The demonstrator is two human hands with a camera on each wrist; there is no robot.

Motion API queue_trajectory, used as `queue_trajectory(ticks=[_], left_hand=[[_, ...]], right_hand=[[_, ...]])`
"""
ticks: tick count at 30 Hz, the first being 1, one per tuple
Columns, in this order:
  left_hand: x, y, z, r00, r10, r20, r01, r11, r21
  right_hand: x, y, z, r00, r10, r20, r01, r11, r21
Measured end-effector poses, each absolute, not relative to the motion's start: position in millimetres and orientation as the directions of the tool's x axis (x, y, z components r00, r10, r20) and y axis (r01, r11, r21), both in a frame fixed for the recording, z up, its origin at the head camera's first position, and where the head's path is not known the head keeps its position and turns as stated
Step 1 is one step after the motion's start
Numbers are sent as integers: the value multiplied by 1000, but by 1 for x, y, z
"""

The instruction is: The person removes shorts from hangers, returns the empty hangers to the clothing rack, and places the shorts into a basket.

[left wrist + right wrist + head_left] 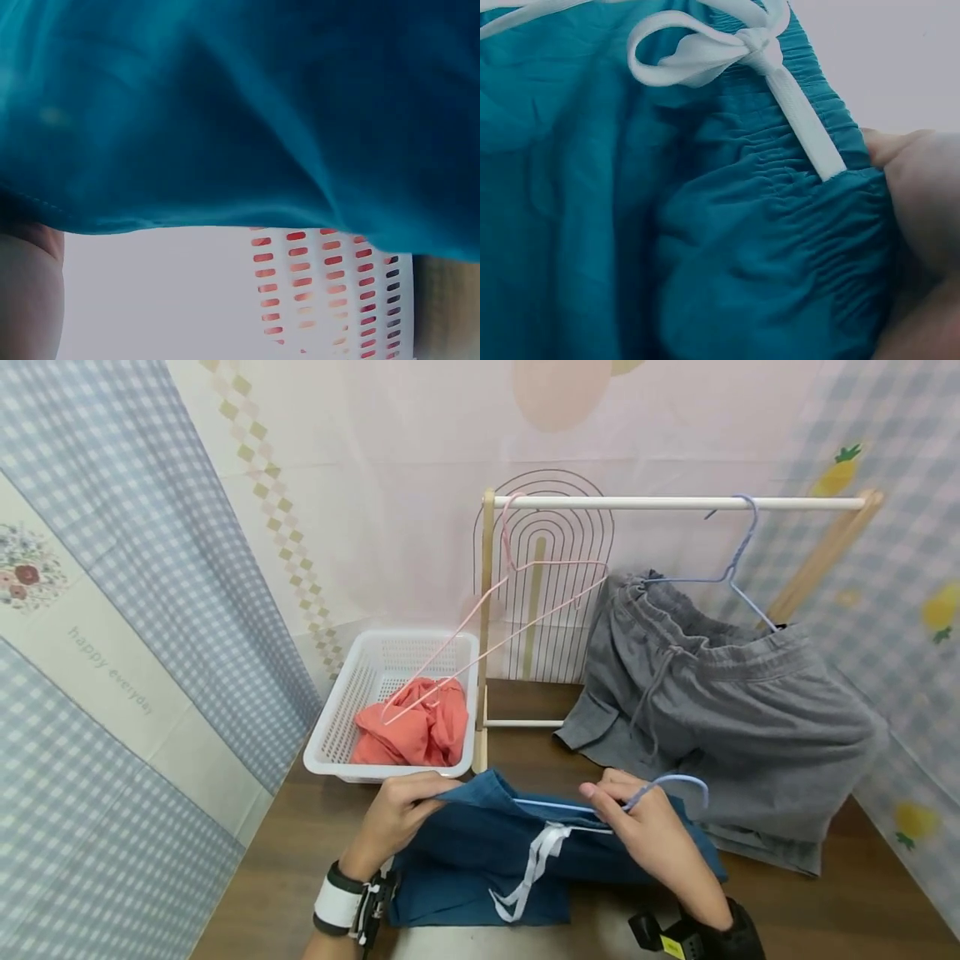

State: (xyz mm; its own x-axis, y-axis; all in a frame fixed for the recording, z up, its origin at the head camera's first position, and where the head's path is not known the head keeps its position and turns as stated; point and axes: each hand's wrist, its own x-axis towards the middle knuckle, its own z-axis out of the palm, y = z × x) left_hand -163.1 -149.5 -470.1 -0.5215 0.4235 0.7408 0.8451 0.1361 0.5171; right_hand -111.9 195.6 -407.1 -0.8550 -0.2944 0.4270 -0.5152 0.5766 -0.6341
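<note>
Toward the table's near edge, blue shorts held, waistband pinched by left grip, blue hanger clasped by right grip, cloth draped between and below.

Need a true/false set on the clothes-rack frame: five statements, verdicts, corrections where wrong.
1. The grey drawstring shorts hang on a blue wire hanger from the white horizontal rail. True.
2. The pink wire hanger carries the coral-red fabric. False: it hangs bare; the fabric lies in the white plastic basket.
3. The right hand holds a second blue hanger. True.
4. The left hand grips the basket's rim. False: it grips the dark-blue cloth garment.
5. That garment's white drawstring is tied in a bow. True.
</note>
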Motion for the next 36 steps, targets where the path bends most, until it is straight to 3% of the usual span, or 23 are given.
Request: queue_trajectory(ticks=[3,10,17,22,26,30,36], left_hand=[[-163,-153,-475,-518,377,768,847,102,521],[-158,-154,-485,-580,186,793,814,81,576],[-148,-140,-492,-732,-52,679,681,-11,733],[-142,-120,-490,-851,-188,491,523,-199,829],[-142,-102,-484,-926,-198,320,376,-456,806],[-144,-84,-478,-977,-142,162,215,-683,698],[-142,-67,-478,-997,-63,49,79,-819,568]], right_hand=[[-110,196,-408,-856,-275,437,-511,575,-638],[-104,200,-417,-873,-153,464,-458,587,-668],[-98,196,-423,-872,-77,483,-451,506,-735],[-98,191,-430,-894,-63,443,-421,458,-783],[-100,186,-435,-911,-28,411,-388,399,-831],[-101,181,-434,-913,53,403,-360,355,-863],[-104,171,-428,-911,94,401,-357,305,-883]])
